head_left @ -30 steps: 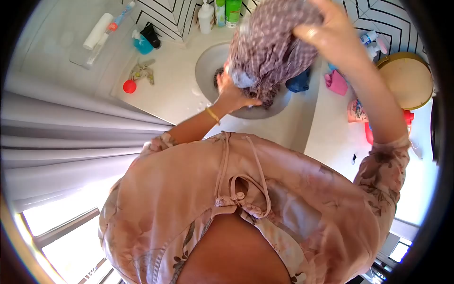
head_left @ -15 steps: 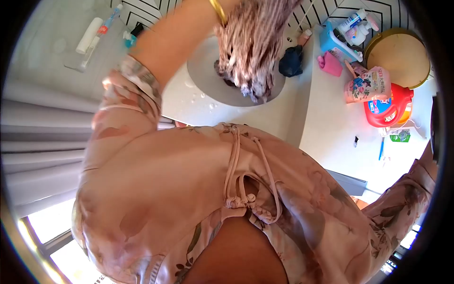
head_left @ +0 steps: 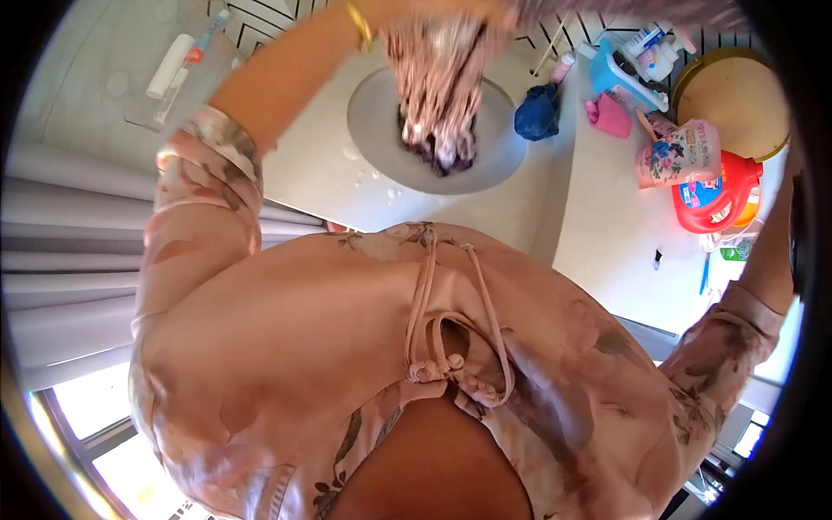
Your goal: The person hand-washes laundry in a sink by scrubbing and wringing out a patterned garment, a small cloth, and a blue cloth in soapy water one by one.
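At the top edge, my left hand (head_left: 459, 10), partly cut off, wraps round a wet, stringy greyish-pink cloth (head_left: 438, 78). The cloth hangs in folds over the grey oval basin (head_left: 373, 130), its darker lower end down in the bowl. A dark stretch of what looks like the same cloth runs along the top edge to the upper right. My right forearm rises along the right side of the view; the right hand itself is out of frame.
Right of the basin lies a dark blue cloth (head_left: 537, 113). Along the counter stand a blue basket of bottles (head_left: 611, 74), a pink cloth (head_left: 608, 115), a pink floral pouch (head_left: 680, 156), a red detergent bottle (head_left: 737, 195) and a round gold tray (head_left: 732, 100).
My left arm has shifted left, and the hanging cloth has moved slightly left and up. A stretch of cloth now reaches across the upper right. My right forearm has risen.
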The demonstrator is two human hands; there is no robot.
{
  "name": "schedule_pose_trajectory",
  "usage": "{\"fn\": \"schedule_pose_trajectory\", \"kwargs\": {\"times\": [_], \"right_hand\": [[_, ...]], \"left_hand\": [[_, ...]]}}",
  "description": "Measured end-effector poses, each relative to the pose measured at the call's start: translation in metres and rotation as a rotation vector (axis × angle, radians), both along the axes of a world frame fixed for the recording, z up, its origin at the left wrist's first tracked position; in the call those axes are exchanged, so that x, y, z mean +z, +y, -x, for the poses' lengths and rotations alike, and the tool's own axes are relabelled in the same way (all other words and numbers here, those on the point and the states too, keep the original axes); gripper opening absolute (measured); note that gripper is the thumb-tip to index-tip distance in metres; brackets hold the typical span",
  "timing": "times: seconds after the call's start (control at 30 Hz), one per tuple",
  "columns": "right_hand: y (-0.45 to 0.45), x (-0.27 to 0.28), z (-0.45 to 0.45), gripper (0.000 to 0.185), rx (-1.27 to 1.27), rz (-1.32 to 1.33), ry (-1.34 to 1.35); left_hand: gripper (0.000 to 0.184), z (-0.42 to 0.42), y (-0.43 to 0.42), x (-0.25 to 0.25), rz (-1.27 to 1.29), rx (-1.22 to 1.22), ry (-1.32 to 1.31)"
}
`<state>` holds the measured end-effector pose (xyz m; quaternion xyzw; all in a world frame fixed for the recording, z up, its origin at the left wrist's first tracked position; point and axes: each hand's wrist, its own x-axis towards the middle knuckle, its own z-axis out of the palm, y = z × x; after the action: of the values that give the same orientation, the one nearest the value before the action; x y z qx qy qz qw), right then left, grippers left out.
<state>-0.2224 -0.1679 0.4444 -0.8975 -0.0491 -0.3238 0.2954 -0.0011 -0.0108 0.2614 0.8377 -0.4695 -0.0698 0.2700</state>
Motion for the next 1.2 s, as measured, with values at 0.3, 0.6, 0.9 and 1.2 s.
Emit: {"fn": "schedule_pose_trajectory", "kwargs": {"times": [0.3, 0.6, 0.9, 1.2], "right_hand": [[-0.041, -0.222, -0.067, 0.050, 0.070, -0.250, 0.579], [0.044, -0.147, -0.096, 0.044, 0.395, -0.342, 0.367], [0.000, -0.189, -0.091, 0.069, 0.207, -0.163, 0.386], [0.046, -0.254, -0.117, 0.075, 0.218, -0.502, 0.395]], "left_hand": [[0.080, -0.033, 0.081, -0.192, 0.079, 0.180, 0.172], [0.093, 0.026, 0.048, -0.123, 0.567, -0.009, 0.048], [0.049, -0.016, 0.062, -0.088, 0.706, 0.063, 0.364], [0.036, -0.028, 0.033, -0.047, 0.668, -0.054, 0.068]]}}
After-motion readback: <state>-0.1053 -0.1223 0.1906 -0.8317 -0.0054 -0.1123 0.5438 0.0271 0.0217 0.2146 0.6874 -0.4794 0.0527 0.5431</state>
